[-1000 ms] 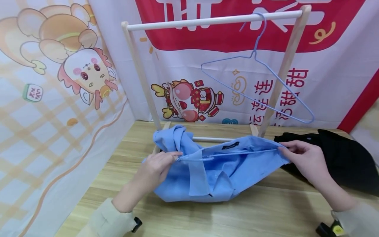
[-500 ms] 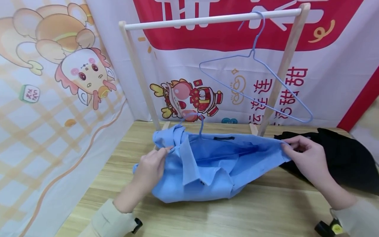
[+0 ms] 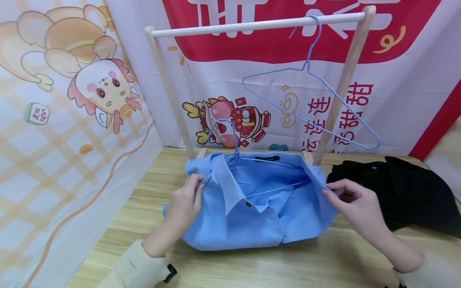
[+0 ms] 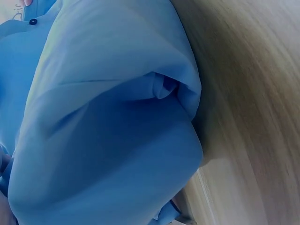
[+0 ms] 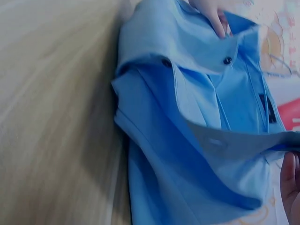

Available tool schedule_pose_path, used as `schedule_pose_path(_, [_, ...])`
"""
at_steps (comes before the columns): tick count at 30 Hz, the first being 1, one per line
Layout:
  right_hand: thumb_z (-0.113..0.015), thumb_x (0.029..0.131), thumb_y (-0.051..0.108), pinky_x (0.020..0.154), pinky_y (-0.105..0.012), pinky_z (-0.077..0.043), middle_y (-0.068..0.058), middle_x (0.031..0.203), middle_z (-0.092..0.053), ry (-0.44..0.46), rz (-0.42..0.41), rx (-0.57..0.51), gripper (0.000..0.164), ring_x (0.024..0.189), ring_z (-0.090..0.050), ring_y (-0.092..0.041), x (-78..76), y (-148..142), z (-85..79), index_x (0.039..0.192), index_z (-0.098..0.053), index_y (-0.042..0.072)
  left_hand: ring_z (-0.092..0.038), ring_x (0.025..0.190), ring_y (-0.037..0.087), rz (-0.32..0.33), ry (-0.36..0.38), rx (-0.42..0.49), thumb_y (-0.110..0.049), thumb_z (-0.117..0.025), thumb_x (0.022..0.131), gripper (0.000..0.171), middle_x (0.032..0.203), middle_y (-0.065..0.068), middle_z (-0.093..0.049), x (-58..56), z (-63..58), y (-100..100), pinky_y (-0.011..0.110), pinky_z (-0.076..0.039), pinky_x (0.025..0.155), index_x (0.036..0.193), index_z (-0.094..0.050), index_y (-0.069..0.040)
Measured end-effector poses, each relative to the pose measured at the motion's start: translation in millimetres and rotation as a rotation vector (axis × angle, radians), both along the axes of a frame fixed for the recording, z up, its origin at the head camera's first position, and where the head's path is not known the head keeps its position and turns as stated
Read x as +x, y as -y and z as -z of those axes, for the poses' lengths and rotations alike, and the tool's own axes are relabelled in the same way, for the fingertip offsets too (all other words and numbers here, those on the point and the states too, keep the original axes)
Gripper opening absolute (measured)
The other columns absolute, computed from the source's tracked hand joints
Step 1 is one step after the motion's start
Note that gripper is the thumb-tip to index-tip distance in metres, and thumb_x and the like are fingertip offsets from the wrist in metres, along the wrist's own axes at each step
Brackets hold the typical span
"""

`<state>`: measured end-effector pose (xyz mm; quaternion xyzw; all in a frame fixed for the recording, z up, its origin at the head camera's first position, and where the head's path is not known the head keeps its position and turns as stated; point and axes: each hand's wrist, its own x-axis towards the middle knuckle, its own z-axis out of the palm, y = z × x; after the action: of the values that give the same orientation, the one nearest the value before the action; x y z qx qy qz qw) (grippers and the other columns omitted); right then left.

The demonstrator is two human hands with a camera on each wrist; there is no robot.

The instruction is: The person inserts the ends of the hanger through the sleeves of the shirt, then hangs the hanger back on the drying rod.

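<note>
A light blue button-up shirt (image 3: 248,232) lies bunched on the table with its neck opening facing up. Inside that opening sits a blue wire hanger (image 3: 236,148), its hook upright above the collar and its lower bar crossing the inside. My left hand (image 3: 183,200) pinches the cloth near the shirt's left shoulder. At the opposite side, my right hand (image 3: 354,200) holds the front edge between thumb and fingers. In the right wrist view, the shirt's placket (image 5: 220,140) stretches toward the right fingers (image 5: 289,176). Cloth hides both hanger ends.
Behind the shirt stands a rack with a white top rail (image 3: 259,26) and wooden posts. A second blue hanger (image 3: 309,68) hangs from it at the right. Black folded clothing (image 3: 414,196) lies on the wooden table (image 3: 133,240) to the right.
The hanger's hook has swung up from within the shirt and now stands above the collar. My left hand has shifted left onto the shoulder; my right has moved slightly left and down with the cloth.
</note>
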<state>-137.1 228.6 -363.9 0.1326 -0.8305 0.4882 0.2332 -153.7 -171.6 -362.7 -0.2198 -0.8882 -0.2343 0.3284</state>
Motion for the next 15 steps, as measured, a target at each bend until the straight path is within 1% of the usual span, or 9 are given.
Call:
schedule_pose_path(4, [-0.077, 0.085, -0.01, 0.056, -0.018, -0.051, 0.004, 0.079, -0.07, -0.031, -0.07, 0.021, 0.017, 0.062, -0.059, -0.009, 5.6, 11, 3.4, 0.093, -0.076, 0.004, -0.062, 0.06, 0.021, -0.008, 0.041, 0.023, 0.009, -0.065, 0.095, 0.017, 0.083, 0.016, -0.069, 0.1, 1.1, 0, 0.033, -0.053, 0.051, 0.109, -0.059, 0.002])
schedule_pose_path(7, [-0.079, 0.082, -0.013, 0.057, -0.018, -0.052, 0.0, 0.081, -0.072, -0.048, -0.123, 0.046, 0.022, 0.063, -0.06, -0.008, 8.0, 18, 6.9, 0.091, -0.076, 0.007, -0.06, 0.06, 0.018, 0.0, 0.061, 0.041, 0.008, -0.065, 0.096, 0.015, 0.083, 0.014, -0.067, 0.1, 2.4, -1, 0.032, -0.052, 0.052, 0.109, -0.059, 0.002])
schedule_pose_path(11, [-0.08, 0.083, -0.009, 0.059, -0.02, -0.054, -0.006, 0.089, -0.074, -0.044, -0.167, 0.061, 0.022, 0.067, -0.063, -0.008, 8.6, 24, 9.5, 0.094, -0.078, 0.009, -0.057, 0.06, 0.016, 0.011, 0.096, 0.065, 0.007, -0.064, 0.096, 0.014, 0.081, 0.012, -0.065, 1.6, 3.5, -3, 0.031, -0.052, 0.052, 0.108, -0.059, 0.001])
schedule_pose_path(15, [-0.079, 0.085, -0.007, 0.056, -0.021, -0.052, -0.006, 0.089, -0.074, -0.04, -0.206, 0.021, 0.02, 0.065, -0.06, -0.01, 7.5, 33, 7.3, 0.097, -0.078, 0.008, -0.052, 0.057, 0.015, 0.019, 0.107, 0.082, 0.007, -0.065, 0.096, 0.014, 0.076, 0.009, -0.061, 4.5, 2.2, -6, 0.03, -0.049, 0.05, 0.107, -0.059, 0.001])
